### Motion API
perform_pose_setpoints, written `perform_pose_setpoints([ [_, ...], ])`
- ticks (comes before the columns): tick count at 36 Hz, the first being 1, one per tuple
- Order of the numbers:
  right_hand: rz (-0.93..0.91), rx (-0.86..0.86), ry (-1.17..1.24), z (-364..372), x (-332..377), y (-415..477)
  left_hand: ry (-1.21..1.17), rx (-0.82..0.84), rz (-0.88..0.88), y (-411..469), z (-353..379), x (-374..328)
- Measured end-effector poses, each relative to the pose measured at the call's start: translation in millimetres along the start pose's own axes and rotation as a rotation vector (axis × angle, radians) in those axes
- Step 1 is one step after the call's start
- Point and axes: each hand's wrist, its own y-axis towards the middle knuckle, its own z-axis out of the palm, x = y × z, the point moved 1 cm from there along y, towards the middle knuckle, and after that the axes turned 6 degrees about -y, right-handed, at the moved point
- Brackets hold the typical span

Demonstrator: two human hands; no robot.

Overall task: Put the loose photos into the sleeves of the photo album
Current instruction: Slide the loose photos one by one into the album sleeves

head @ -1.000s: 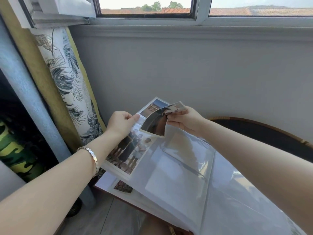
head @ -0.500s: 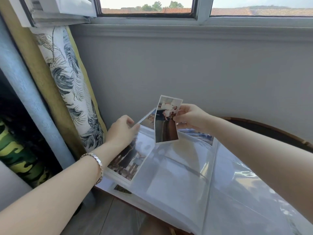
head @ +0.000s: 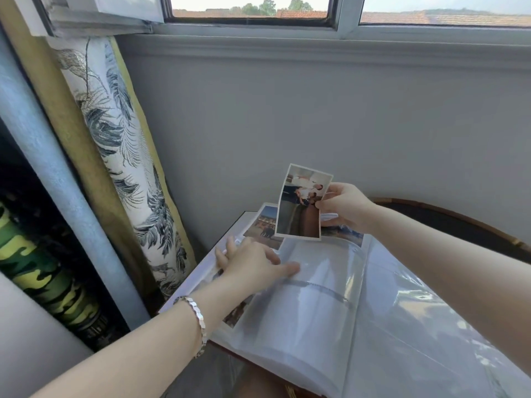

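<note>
The open photo album with clear plastic sleeves [head: 310,305] is the reference. Beyond it the grey wall [head: 316,124] blocks passage; to its left the leaf-patterned rolled fabric [head: 120,156] stands close. Above its pages, the left hand [head: 253,265] lies flat and the right hand [head: 344,208] holds an upright loose photo [head: 301,205]; the lower sleeves are unobstructed.

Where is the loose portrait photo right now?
Head view, right of centre: the loose portrait photo is pinched in the right hand, raised above the open album's clear sleeves.

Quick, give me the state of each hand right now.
Left hand: open, fingers spread flat on the photo album page, holding nothing.
Right hand: closed, pinching a loose photo above the album.
</note>
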Motion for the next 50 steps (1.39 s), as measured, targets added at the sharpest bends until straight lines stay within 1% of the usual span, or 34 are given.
perform_pose_setpoints([
  [4,0.002,-0.011,-0.029,0.4,-5.4,0.8,-0.102,0.027,0.007,-2.0,5.6,-4.4],
  [7,-0.007,-0.02,-0.06,0.7,-7.1,-0.1,-0.293,0.047,-0.063,0.7,7.6,-2.9],
  [9,-0.006,-0.014,-0.04,1.0,-7.2,-0.7,-0.388,0.029,-0.09,3.2,10.8,0.4],
  [11,-0.018,-0.032,-0.015,3.4,-6.3,-0.7,-0.418,-0.014,-0.094,4.1,13.2,3.1],
  [14,-0.03,-0.08,0.064,9.5,-2.2,0.8,-0.501,-0.051,-0.041,6.2,14.9,3.7],
  [17,-0.033,-0.036,0.193,21.0,4.8,1.4,-0.535,-0.082,0.073,-1.1,8.6,-1.3],
  [19,-0.047,0.016,0.214,28.7,7.6,2.6,-0.542,-0.126,0.142,-4.0,3.7,-2.6],
  [23,-0.063,0.118,0.071,38.2,11.1,4.1,-0.538,-0.185,0.239,-6.0,-7.3,-4.5],
  [27,-0.078,0.198,-0.06,38.7,21.0,10.3,-0.579,-0.167,0.25,-8.2,-14.0,-5.3],
  [31,-0.094,0.238,-0.302,36.3,35.1,15.1,-0.55,-0.172,0.223,-12.0,-16.0,-5.5],
  [35,-0.103,0.226,-0.428,39.7,42.6,21.5,-0.557,-0.195,0.182,-13.0,-14.3,-4.6],
  [39,-0.123,0.255,-0.622,46.7,43.3,24.3,-0.617,-0.19,0.155,-14.1,-13.1,-4.2],
  [47,-0.14,0.34,-0.814,46.2,38.3,28.3,-0.794,-0.128,-0.015,-15.2,-14.3,-2.5],
  [50,-0.182,0.382,-0.925,43.3,40.0,28.0,-0.78,-0.095,-0.034,-16.1,-13.6,-2.5],
])
